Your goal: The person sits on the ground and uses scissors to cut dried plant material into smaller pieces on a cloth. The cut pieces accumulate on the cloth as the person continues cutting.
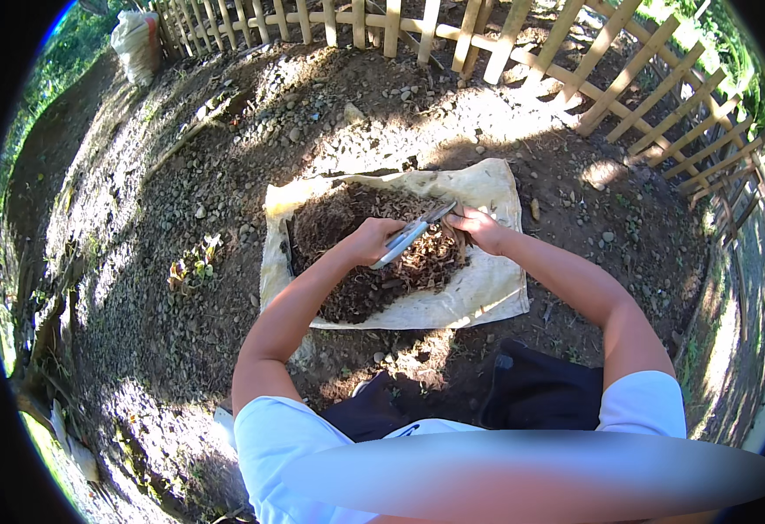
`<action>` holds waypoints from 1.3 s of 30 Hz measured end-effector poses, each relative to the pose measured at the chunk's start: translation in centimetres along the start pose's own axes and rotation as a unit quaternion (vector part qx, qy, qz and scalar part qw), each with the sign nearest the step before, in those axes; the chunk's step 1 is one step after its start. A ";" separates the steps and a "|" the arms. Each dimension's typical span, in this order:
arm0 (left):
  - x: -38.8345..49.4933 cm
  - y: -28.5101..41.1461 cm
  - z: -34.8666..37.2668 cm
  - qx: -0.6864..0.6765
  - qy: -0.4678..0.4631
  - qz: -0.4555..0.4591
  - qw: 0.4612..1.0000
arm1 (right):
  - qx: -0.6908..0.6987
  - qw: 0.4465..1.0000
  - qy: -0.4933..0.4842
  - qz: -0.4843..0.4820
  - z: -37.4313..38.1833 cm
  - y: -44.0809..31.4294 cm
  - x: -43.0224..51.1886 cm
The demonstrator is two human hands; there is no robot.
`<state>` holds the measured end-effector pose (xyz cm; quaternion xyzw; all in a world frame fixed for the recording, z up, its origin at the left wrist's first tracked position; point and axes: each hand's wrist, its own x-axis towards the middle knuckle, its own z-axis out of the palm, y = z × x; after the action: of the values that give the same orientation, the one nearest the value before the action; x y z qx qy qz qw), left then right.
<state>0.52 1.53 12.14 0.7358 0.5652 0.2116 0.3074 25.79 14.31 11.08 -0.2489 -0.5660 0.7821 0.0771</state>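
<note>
My left hand [369, 241] grips the pale grey-blue handles of pruning shears [400, 245], whose blades point up and to the right. Beside the blade tips, my right hand [482, 230] pinches a bunch of dry brown plant matter [454, 232]; the exact material is too small to tell. Both hands are above a flattened cream woven sack [497, 278] spread on the ground. On it lies a heap of dark, crumbly soil or fibre [349, 298], with lighter chopped dry pieces [421, 265] scattered over its right part, below the shears.
A bamboo fence [428, 29] curves along the back and right. At the far left back stands a filled white sack [136, 46]. Stony bare earth [225, 177] surrounds the spread sack, with a small leafy plant [195, 265] to its left.
</note>
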 end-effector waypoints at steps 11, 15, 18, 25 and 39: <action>0.8 0.7 -0.7 0.059 -0.008 0.010 0.998 | -0.098 0.991 -0.048 0.073 0.9 -0.2 0.1; 0.4 1.8 -1.1 -0.042 -0.071 -0.097 0.992 | -0.090 0.993 -0.035 0.061 0.6 0.1 0.2; 0.1 1.5 -1.5 -0.025 -0.035 -0.069 0.997 | -0.074 0.996 -0.003 0.049 0.4 0.4 0.3; -1.1 0.1 -1.7 0.036 -0.037 -0.019 0.998 | -0.046 0.999 -0.022 0.018 -0.3 -0.1 -0.1; 0.3 0.4 1.2 0.024 -0.007 0.058 0.998 | -0.074 0.992 -0.095 0.024 -0.1 0.5 -0.5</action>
<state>1.63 1.50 11.55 0.7760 0.5242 0.2100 0.2810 26.37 14.00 10.78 -0.1920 -0.6208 0.7599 -0.0146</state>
